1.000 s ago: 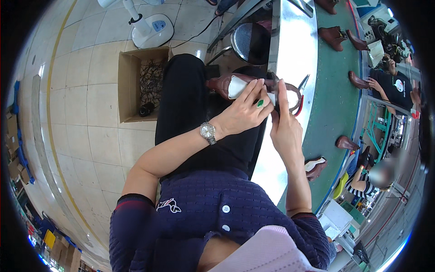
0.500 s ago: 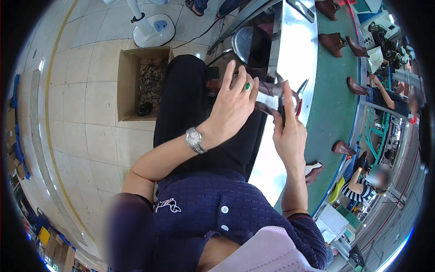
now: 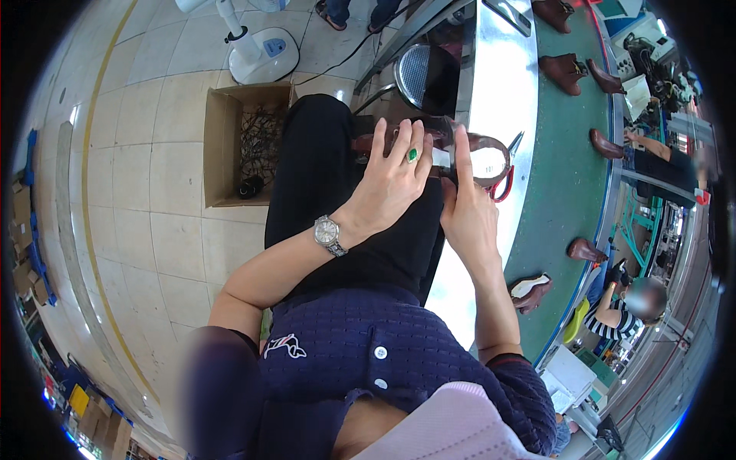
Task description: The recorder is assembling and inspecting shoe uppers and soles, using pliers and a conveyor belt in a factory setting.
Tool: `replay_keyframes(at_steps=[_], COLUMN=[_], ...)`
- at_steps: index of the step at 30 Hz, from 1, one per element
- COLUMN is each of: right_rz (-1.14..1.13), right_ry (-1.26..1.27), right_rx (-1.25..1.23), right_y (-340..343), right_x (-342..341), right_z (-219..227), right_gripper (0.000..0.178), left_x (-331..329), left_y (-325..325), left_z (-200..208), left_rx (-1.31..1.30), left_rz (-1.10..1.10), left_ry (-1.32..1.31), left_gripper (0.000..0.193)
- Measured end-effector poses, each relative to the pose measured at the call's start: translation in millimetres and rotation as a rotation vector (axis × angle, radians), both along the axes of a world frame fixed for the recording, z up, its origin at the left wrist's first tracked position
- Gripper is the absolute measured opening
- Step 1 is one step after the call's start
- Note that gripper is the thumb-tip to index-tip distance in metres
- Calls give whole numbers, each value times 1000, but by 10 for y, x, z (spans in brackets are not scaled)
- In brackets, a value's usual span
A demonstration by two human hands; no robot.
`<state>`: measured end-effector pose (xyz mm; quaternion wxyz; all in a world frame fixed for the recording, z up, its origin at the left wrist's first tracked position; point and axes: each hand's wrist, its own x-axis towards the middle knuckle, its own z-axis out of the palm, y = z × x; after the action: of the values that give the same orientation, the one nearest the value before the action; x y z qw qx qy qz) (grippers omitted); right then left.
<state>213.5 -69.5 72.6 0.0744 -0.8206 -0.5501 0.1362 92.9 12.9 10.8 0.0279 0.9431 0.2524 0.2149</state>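
A brown leather shoe upper (image 3: 502, 143) with a white insole (image 3: 491, 162) lies sole side up across my lap and the metal bench edge. My left hand (image 3: 391, 180), wearing a watch and green ring, grips its middle, fingers laid across it. Beside it, my right hand (image 3: 469, 218) is closed low against the shoe, index finger stretched along the insole. The dark pincers it holds are mostly hidden behind the fingers and shoe. Red-handled scissors (image 3: 502, 186) lie on the bench by the shoe's rounded end.
The metal bench (image 3: 502, 77) runs beside a green surface (image 3: 563, 184) bearing several brown shoes and boots. A cardboard box (image 3: 222, 146) of dark scraps stands on the floor at left, near a white fan base (image 3: 264, 57). A round stool (image 3: 414, 77) is ahead. Two people sit across at right.
My right hand has come down and left, bringing the pincers from above the shoe's rounded end to its middle. That end and its white insole now show. The left hand stays on the shoe.
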Motion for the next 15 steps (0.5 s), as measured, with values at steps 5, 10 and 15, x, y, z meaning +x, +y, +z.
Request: replay_keyframes(at_steps=[5,10,15], right_rz=[-28,32,-11], right_ry=[105,62,136], right_rx=[-43,43,22], right_y=[43,33,111], right_x=[-9,-51,-55], right_z=[164,-51,139], right_gripper=[74,74,75], left_x=[-31,-55,-177], left_y=[-20,39,240], left_z=[-64,-26,43], left_rx=[-41,-147,-498], left_rz=[-1,-35,-58], left_ry=[8,-84,-327], left_gripper=[51,51,75])
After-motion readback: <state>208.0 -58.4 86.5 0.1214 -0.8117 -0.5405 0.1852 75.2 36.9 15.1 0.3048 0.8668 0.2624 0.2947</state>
